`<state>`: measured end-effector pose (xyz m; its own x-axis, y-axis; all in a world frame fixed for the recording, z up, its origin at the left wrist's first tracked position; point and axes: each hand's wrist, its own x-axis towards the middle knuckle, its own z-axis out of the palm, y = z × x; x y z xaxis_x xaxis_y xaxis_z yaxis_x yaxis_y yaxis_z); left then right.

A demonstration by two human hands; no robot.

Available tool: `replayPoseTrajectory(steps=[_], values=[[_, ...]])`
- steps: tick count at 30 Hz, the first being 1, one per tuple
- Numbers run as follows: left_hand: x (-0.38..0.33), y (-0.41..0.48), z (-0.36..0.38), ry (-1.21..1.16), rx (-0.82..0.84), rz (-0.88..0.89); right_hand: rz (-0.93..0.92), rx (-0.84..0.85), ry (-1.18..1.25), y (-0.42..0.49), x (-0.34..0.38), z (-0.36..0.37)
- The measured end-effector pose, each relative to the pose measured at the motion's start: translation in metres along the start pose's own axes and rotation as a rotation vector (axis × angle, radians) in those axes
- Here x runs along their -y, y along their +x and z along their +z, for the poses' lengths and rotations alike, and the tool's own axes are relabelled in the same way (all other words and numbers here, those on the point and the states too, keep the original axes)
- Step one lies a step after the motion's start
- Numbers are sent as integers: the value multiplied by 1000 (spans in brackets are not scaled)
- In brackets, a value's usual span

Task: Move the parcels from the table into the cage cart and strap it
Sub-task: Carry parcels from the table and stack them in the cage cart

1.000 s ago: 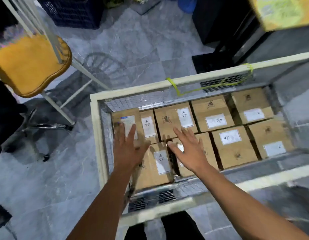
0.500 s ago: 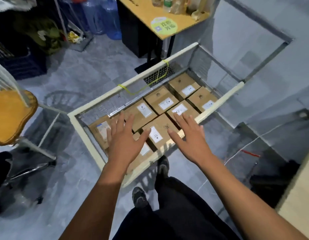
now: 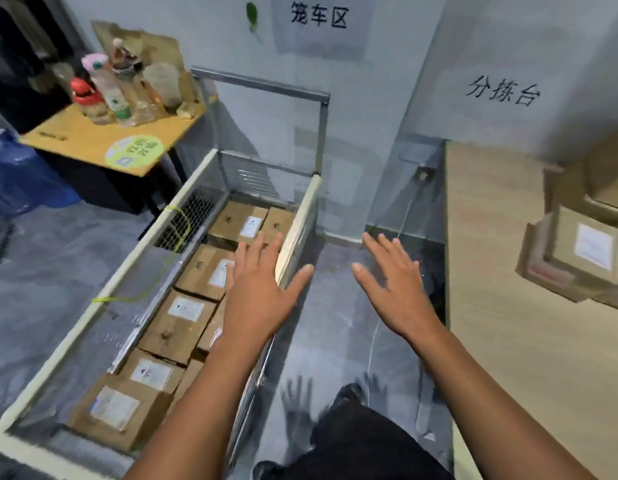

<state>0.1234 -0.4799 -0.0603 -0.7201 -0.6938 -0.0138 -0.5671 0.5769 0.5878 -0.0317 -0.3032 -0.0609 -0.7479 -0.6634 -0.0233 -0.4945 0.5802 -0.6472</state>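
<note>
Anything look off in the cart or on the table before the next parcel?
Nothing spilled or damaged. Parcels in the cage cart lie flat in rows. The table pile sits crooked, and the yellow strap hangs slack along the cart's side rail.

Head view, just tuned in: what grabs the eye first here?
Two open, empty hands fill the middle: the left hand over the edge of the cart, the right hand over bare floor. The cart holds a layer of labelled parcels, and more boxes sit on the table at far right.
</note>
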Motion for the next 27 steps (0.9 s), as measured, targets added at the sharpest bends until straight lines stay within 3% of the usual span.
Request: replayPoseTrajectory(steps=[11, 18, 27], values=[[-206, 100, 122, 6, 287, 451, 335, -358, 49, 4, -151, -139], [-306, 106, 203, -15, 510, 588, 570, -553, 72, -42, -225, -192], [-372, 119, 285, 56, 682, 714, 795, -645, 106, -73, -279, -219]])
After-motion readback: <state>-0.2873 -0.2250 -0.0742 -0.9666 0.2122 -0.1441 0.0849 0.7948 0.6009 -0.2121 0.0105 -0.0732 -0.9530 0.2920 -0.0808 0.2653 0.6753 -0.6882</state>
